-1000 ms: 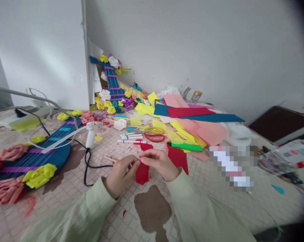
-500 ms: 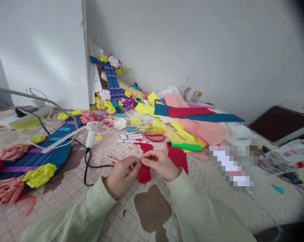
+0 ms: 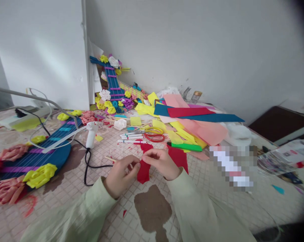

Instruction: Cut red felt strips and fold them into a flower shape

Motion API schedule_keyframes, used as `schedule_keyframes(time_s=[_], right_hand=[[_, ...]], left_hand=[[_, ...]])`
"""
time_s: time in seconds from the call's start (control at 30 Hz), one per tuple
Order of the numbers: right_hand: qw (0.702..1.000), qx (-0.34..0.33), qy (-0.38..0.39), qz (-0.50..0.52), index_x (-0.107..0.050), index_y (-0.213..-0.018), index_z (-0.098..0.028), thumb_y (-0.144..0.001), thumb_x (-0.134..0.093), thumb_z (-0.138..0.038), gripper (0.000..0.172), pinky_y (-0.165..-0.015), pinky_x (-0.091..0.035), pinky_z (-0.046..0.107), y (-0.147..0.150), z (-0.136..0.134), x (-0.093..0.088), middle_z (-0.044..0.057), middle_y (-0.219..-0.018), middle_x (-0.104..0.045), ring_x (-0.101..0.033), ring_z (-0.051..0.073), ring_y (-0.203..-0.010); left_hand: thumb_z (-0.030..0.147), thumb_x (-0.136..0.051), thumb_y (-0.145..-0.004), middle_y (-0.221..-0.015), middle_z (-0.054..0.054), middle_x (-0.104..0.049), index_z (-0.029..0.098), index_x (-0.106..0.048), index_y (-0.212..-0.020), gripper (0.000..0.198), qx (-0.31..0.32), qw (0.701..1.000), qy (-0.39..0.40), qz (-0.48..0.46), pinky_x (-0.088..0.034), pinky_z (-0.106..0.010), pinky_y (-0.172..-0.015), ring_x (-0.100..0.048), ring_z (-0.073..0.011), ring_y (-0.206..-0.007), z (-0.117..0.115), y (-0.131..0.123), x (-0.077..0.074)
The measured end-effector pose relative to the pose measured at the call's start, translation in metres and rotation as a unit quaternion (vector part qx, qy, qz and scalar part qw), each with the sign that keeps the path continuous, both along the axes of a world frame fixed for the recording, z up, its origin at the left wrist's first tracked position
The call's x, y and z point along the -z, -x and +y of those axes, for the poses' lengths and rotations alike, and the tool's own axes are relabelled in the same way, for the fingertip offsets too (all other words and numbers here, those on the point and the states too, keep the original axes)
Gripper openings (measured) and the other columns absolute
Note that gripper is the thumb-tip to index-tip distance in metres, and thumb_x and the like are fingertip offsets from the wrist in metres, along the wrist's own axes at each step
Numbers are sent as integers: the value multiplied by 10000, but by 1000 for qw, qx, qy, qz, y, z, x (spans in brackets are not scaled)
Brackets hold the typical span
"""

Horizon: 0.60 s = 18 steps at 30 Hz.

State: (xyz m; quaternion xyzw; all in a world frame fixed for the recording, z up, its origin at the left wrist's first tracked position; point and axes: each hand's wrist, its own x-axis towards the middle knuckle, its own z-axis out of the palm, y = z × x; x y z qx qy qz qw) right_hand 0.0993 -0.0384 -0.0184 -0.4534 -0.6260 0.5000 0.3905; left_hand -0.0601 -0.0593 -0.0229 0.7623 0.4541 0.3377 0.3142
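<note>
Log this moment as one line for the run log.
left hand: pinching red paper strip | right hand: pinching same strip | nearby: wooden stick, green marker

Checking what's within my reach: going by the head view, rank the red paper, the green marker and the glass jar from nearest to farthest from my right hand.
1. The red paper: pinched in the fingers of the right hand, touching it.
2. The green marker: lying just beyond the hand, to its right.
3. The glass jar: far back, by the wall.
</note>
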Motion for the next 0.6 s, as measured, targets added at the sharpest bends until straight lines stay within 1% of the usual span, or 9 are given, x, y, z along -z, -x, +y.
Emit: schedule_keyframes(time_s=[0.1, 0.2, 0.27, 0.37, 0.43, 0.6], right_hand=[[1000, 1, 9, 18, -620, -696, -145, -653, -580, -276, 144, -644, -415, 255, 2, 0, 1, 22, -698, -602, -522, 130, -667], [998, 26, 36, 43, -630, -702, -149, -680, -546, -326, 197, -645, -413, 253, 3, -1, 0, 25, -710, -606, -530, 139, -699], [997, 30, 50, 49, -632, -688, -145, -680, -545, -336, 211, -637, -410, 252, 3, -2, -2, 23, -692, -603, -530, 140, -690], [999, -2, 35, 35, -624, -666, -136, -640, -593, -274, 144, -628, -407, 247, 3, -2, -4, 16, -665, -594, -517, 127, -651], [999, -19, 19, 19, -621, -668, -134, -639, -594, -237, 111, -619, -405, 244, 3, -3, -3, 16, -663, -589, -507, 120, -637], [1000, -18, 1, 21, -612, -683, -136, -663, -575, -249, 121, -621, -403, 243, 4, -4, -1, 19, -672, -581, -501, 117, -640]], left_hand=[[213, -390, -773, -659, -17, -575, 157, -549, -724, 176, -4, 1000, -7, -2, -416, -240, -583, -503, -121, -597, 0, 0, 0], [217, -384, -781, -643, -9, -563, 159, -534, -703, 179, -4, 1000, -15, -3, -410, -230, -578, -503, -116, -587, 1, 1, 1], [213, -384, -780, -629, -3, -555, 158, -529, -690, 179, -3, 1000, -11, -1, -405, -224, -568, -502, -113, -576, 1, 1, 2], [207, -389, -771, -608, 2, -551, 157, -535, -672, 184, -4, 1000, 0, 5, -399, -225, -558, -498, -113, -562, 0, 1, 1], [210, -392, -769, -609, 1, -557, 156, -544, -679, 184, -4, 1000, 4, 6, -400, -229, -562, -502, -117, -566, 0, 1, 1], [247, -403, -775, -645, -14, -573, 150, -552, -712, 189, -2, 1000, 11, -8, -405, -238, -581, -511, -127, -596, 0, 1, 2]])
